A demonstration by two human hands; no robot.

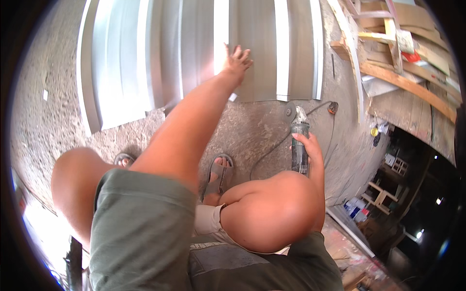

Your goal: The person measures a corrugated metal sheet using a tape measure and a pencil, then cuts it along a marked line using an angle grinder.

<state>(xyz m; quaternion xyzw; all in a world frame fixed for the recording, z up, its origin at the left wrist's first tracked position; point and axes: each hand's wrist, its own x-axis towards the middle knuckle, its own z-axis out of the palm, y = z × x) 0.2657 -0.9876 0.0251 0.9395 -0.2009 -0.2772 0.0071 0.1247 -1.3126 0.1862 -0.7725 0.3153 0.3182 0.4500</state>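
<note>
A corrugated metal sheet [259,58] lies on the ground in front of me, its ribs running away from me. Over its middle, my left hand [236,64] is stretched out with the fingers spread; whether it touches the metal I cannot tell. My right hand [309,145] is wrapped round the body of an angle grinder [300,128], beside my right knee. The grinder's disc [290,112] points away from me, close to the sheet's near edge. My knee hides the grinder's rear end.
A dark power cord [272,154] curves over the concrete floor [252,126] near my sandalled feet. An orange-and-black connector [332,107] lies to the right. Wooden planks and a frame [407,89] are piled at the far right. A small white scrap [233,97] sits by the sheet's near edge.
</note>
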